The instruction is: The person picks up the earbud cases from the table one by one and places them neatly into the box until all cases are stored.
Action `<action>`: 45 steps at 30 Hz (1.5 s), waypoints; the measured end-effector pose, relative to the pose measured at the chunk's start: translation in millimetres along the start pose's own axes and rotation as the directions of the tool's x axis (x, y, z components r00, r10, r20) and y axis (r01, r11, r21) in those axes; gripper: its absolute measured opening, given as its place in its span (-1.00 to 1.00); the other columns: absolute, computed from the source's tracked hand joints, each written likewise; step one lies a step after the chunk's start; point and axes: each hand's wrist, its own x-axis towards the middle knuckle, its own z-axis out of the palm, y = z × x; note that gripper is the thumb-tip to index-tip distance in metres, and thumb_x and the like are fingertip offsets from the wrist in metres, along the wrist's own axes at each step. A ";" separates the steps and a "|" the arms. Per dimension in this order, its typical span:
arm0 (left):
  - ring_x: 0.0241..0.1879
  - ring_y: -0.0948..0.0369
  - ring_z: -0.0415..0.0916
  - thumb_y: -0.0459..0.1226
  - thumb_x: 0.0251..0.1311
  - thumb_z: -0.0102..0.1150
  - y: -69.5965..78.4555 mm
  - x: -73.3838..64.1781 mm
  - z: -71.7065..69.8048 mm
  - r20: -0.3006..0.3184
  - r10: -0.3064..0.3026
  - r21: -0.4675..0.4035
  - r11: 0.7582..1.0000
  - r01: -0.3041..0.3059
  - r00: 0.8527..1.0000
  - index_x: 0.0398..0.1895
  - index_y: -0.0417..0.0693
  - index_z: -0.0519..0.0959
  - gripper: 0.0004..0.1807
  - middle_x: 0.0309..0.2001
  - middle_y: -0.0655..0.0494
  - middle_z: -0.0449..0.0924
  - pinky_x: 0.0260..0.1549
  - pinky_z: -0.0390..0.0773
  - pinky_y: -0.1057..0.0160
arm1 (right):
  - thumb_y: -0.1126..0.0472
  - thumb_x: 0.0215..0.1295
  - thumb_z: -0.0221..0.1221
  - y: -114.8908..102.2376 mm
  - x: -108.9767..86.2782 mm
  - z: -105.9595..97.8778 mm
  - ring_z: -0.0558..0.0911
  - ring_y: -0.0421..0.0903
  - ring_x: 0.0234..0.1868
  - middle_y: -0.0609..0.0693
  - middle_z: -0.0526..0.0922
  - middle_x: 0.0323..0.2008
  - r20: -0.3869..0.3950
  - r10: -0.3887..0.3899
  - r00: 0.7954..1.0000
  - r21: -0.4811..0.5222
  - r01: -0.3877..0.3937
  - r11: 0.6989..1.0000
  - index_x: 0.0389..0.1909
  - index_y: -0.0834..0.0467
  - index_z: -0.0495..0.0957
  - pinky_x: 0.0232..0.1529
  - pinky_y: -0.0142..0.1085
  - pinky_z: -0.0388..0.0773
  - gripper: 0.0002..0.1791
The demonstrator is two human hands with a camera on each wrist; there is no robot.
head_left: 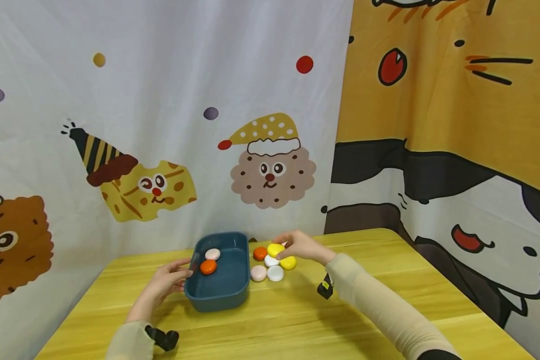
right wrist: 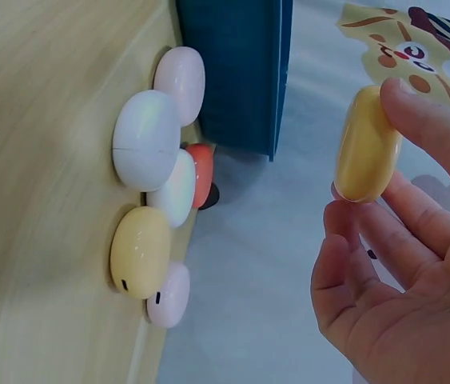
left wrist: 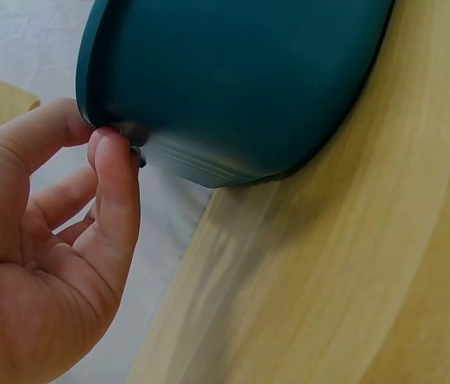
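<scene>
My left hand (head_left: 165,280) pinches the left edge of a dark blue rectangular bin (head_left: 220,303), thumb at its rim. Inside the bin are a pale pink pebble-shaped case (head_left: 212,254) and an orange one (head_left: 208,267). My right hand (head_left: 300,246) holds a yellow pebble-shaped case (right wrist: 368,144) between thumb and fingers, raised above the table. Below it, right of the bin, lies a group of similar glossy cases: an orange one (head_left: 259,253), a yellow one (head_left: 288,263), a pale pink one (head_left: 258,273), a white one (head_left: 276,273) and others partly covered.
The wood-grain table (head_left: 369,300) carries the bin and the cases. Behind it hangs a white curtain (head_left: 261,50) with cartoon prints, and an orange, black and white one (head_left: 450,115) hangs on the right. A black strapped device (head_left: 325,287) sits at my right wrist.
</scene>
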 end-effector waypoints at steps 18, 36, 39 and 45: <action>-0.49 0.14 0.50 -0.35 0.25 0.18 1.6 -2.4 0.3 0.002 -0.003 0.007 1.000 0.003 1.000 0.36 -0.32 0.29 -0.39 0.01 -0.31 0.51 -0.47 0.60 0.24 | 0.13 0.04 0.45 -15.4 11.9 9.4 0.58 0.01 -0.03 -0.02 0.62 0.04 0.025 -0.025 0.999 -0.019 0.025 1.000 0.06 0.10 0.62 -0.04 -0.15 0.54 -0.49; -0.50 0.17 0.49 -0.34 0.25 0.19 3.3 -0.8 0.8 0.001 0.003 0.007 1.000 -0.003 1.000 0.36 -0.32 0.29 -0.38 0.01 -0.30 0.52 -0.48 0.59 0.27 | 0.23 0.06 0.42 -25.4 23.3 19.0 0.57 0.06 0.03 0.01 0.62 0.07 0.064 -0.065 0.996 -0.053 0.069 0.996 0.12 0.15 0.61 -0.02 -0.15 0.53 -0.47; -0.51 0.17 0.48 -0.35 0.24 0.19 3.2 0.2 0.3 -0.004 0.006 0.003 1.000 -0.006 1.000 0.35 -0.31 0.30 -0.39 -0.02 -0.26 0.54 -0.49 0.59 0.27 | 0.20 0.05 0.43 -28.7 26.1 20.4 0.58 0.01 0.00 -0.01 0.62 0.07 0.068 -0.077 0.995 -0.066 0.081 0.994 0.12 0.12 0.62 -0.03 -0.18 0.53 -0.47; -0.50 0.15 0.48 -0.35 0.25 0.19 0.4 -1.8 -0.3 0.001 0.008 0.004 1.000 -0.008 1.000 0.35 -0.33 0.30 -0.39 -0.03 -0.26 0.54 -0.48 0.59 0.25 | 0.23 0.02 0.45 -30.1 33.8 27.2 0.60 -0.01 -0.02 -0.04 0.63 0.05 0.093 -0.098 0.991 -0.044 0.102 0.994 0.10 0.10 0.63 -0.08 -0.26 0.55 -0.46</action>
